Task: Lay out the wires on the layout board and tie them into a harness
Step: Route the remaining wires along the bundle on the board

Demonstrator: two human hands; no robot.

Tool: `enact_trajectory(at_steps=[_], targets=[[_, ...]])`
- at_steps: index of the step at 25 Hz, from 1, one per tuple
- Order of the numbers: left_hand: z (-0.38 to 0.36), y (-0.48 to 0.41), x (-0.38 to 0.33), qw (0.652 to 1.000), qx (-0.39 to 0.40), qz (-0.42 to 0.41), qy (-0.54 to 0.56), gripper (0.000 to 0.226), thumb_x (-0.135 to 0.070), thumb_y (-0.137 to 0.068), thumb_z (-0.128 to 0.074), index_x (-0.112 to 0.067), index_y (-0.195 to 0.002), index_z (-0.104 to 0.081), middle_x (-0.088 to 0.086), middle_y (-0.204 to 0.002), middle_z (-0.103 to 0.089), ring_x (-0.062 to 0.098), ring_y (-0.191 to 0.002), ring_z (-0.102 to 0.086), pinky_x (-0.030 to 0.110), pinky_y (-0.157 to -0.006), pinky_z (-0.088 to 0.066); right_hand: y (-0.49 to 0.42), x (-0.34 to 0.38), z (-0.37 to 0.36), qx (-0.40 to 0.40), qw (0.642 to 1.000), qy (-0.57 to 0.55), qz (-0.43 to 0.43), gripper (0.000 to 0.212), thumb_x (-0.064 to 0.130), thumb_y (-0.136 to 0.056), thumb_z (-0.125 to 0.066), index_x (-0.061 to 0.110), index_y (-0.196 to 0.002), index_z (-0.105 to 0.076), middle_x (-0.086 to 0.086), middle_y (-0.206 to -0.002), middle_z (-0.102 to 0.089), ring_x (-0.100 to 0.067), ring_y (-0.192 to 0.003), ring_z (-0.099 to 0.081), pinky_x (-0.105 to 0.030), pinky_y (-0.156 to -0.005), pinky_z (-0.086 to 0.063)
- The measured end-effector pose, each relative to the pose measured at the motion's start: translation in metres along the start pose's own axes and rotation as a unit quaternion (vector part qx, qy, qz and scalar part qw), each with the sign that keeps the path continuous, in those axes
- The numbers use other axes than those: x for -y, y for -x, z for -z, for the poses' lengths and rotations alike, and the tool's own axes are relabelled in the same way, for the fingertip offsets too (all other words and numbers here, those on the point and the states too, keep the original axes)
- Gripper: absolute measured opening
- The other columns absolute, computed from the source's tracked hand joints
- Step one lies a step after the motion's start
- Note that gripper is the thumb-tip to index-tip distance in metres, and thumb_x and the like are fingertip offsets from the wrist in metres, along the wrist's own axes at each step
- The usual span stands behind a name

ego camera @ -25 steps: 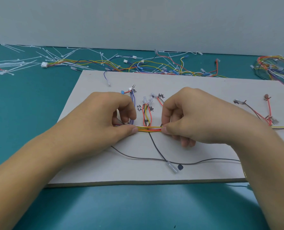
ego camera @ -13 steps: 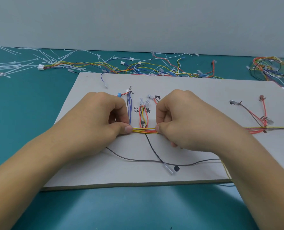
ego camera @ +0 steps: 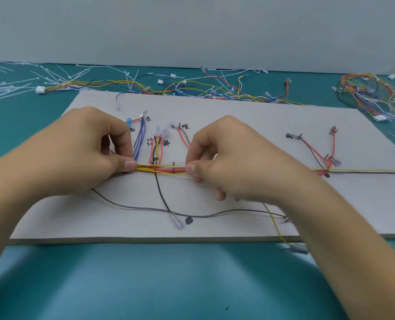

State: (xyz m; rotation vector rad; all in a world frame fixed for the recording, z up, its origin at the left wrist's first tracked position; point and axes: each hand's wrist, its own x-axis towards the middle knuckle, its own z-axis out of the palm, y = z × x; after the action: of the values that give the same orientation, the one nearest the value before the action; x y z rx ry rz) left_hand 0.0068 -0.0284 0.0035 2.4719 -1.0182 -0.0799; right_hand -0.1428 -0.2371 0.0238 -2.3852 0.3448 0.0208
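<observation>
Head view: pinches the wire bundle [ego camera: 162,169] against the layout board [ego camera: 238,112] with left hand [ego camera: 83,148] and right hand [ego camera: 233,158]; slides them wider apart than a second ago, baring more trunk; probably straightens this stretch for tying

The board [ego camera: 238,112] lies flat on the bench [ego camera: 145,285]. A wire bundle [ego camera: 162,170] runs across the middle of the board from left to right. The left hand [ego camera: 83,148] pinches it at the left, and the right hand [ego camera: 233,158] pinches it just to the right, with a short piece between them. Short branches [ego camera: 156,148] go from the bundle toward the far edge. Before the bundle, a single wire [ego camera: 134,207] lies on the board. Behind the board, loose wires [ego camera: 192,88] lie on the bench, with cable ties [ego camera: 5,88] at the far left and a wire tangle [ego camera: 365,93] at the far right.
</observation>
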Motion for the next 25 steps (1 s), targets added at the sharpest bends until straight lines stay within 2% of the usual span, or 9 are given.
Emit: enact_trajectory(at_steps=[1,3,5,7,11,14,19,22,25], targets=[[0.000,0.000,0.001,1.000,-0.001,-0.001,-0.002,0.023,-0.038,-0.070,-0.090,-0.045,-0.078,-0.070,-0.016,-0.066,-0.064,0.009,-0.057,-0.059,0.027,-0.057,-0.047,0.003,-0.003,0.009,0.026,0.999,-0.019,-0.008,0.014,0.015,-0.092,-0.068,0.015,-0.079,-0.071,-0.002,-0.068,-0.073,-0.015,-0.047,-0.069,-0.028,-0.040,-0.050],[0.000,0.002,0.001,1.000,0.001,-0.025,0.009,0.023,-0.040,-0.070,-0.089,-0.046,-0.082,-0.070,-0.015,-0.074,-0.065,0.008,-0.068,-0.061,0.030,-0.063,-0.048,0.008,-0.007,0.025,0.073,0.997,-0.033,-0.012,0.014,0.011,-0.094,-0.067,0.011,-0.080,-0.072,-0.005,-0.068,-0.074,-0.026,-0.053,-0.072,-0.035,-0.045,-0.056],[-0.001,0.005,-0.001,0.996,0.013,-0.077,0.040,0.022,-0.043,-0.072,-0.086,-0.047,-0.088,-0.071,-0.018,-0.091,-0.065,0.008,-0.084,-0.060,0.029,-0.068,-0.045,0.010,-0.010,0.035,0.100,0.994,-0.044,-0.008,0.013,0.006,-0.093,-0.069,0.009,-0.081,-0.073,-0.007,-0.068,-0.074,-0.023,-0.052,-0.071,-0.030,-0.043,-0.053],[-0.001,0.007,-0.005,0.991,0.022,-0.117,0.063,0.017,-0.053,-0.076,-0.081,-0.048,-0.090,-0.073,-0.018,-0.097,-0.065,0.010,-0.089,-0.058,0.019,-0.072,-0.042,0.011,-0.012,0.041,0.114,0.993,-0.042,-0.001,0.011,0.004,-0.092,-0.071,0.009,-0.082,-0.074,-0.008,-0.068,-0.074,-0.018,-0.047,-0.066,-0.025,-0.040,-0.048],[-0.001,0.009,-0.011,0.986,0.011,-0.139,0.091,0.013,-0.058,-0.077,-0.075,-0.051,-0.089,-0.073,-0.015,-0.097,-0.065,0.011,-0.087,-0.057,0.016,-0.071,-0.040,0.013,-0.016,0.049,0.153,0.988,-0.013,0.009,0.010,0.007,-0.091,-0.072,0.012,-0.083,-0.075,-0.006,-0.072,-0.075,-0.018,-0.046,-0.062,-0.024,-0.039,-0.045],[-0.004,0.013,-0.017,0.980,0.043,-0.164,0.106,0.019,-0.061,-0.077,-0.069,-0.049,-0.090,-0.075,-0.013,-0.095,-0.066,0.012,-0.087,-0.057,0.020,-0.073,-0.042,0.013,-0.019,0.054,0.193,0.981,-0.011,0.005,0.010,0.004,-0.091,-0.073,0.011,-0.083,-0.075,-0.007,-0.070,-0.074,-0.017,-0.050,-0.065,-0.025,-0.042,-0.048],[-0.012,0.016,-0.028,0.971,0.100,-0.180,0.124,0.017,-0.058,-0.075,-0.066,-0.047,-0.083,-0.076,-0.015,-0.095,-0.066,0.011,-0.091,-0.062,0.010,-0.073,-0.041,0.010,-0.023,0.055,0.237,0.971,0.037,0.015,0.010,0.014,-0.091,-0.075,0.022,-0.085,-0.076,0.000,-0.073,-0.077,-0.007,-0.060,-0.064,-0.022,-0.053,-0.049],[-0.012,0.018,-0.033,0.967,0.121,-0.190,0.117,0.017,-0.058,-0.075,-0.064,-0.045,-0.078,-0.075,-0.014,-0.094,-0.065,0.012,-0.091,-0.063,0.010,-0.072,-0.040,0.009,-0.024,0.053,0.242,0.968,0.062,0.027,0.008,0.022,-0.090,-0.076,0.029,-0.088,-0.076,0.006,-0.077,-0.078,-0.004,-0.065,-0.064,-0.028,-0.065,-0.050],[-0.012,0.020,-0.034,0.966,0.117,-0.199,0.118,0.017,-0.055,-0.076,-0.064,-0.042,-0.075,-0.074,-0.012,-0.092,-0.065,0.014,-0.089,-0.064,0.014,-0.073,-0.041,0.008,-0.024,0.050,0.252,0.965,0.067,0.028,0.008,0.020,-0.091,-0.075,0.025,-0.085,-0.075,0.003,-0.074,-0.076,-0.006,-0.052,-0.059,-0.024,-0.054,-0.048]])
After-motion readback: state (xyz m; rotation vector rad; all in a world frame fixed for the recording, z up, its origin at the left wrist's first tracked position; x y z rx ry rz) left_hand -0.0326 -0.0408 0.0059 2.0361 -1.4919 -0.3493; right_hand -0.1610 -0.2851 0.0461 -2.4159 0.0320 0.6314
